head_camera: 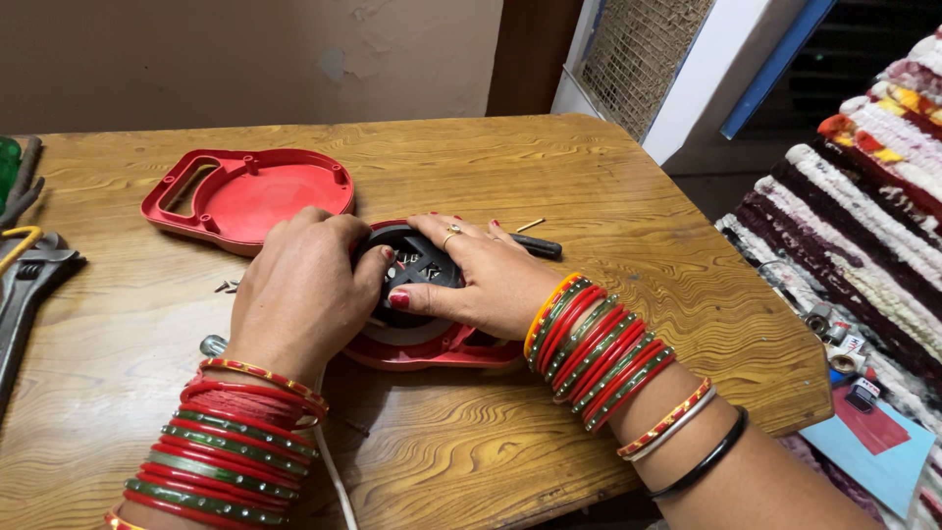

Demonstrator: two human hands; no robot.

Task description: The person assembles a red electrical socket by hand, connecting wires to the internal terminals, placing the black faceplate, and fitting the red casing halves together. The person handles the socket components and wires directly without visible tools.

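— Where are the hands?

— Both rest on a black round reel (417,270) set in a red housing base (432,351), near the middle of the wooden table (608,294). The left hand (299,294) curls over the reel's left side, fingers bent, thumb on its rim. The right hand (481,275) lies half open across the right side, thumb pressing the black face.

— What else is there?

— A red cover (245,196) lies just behind them, toward the far edge. A white cord (339,481) runs to the near edge. Pliers (25,285) lie at the left edge.
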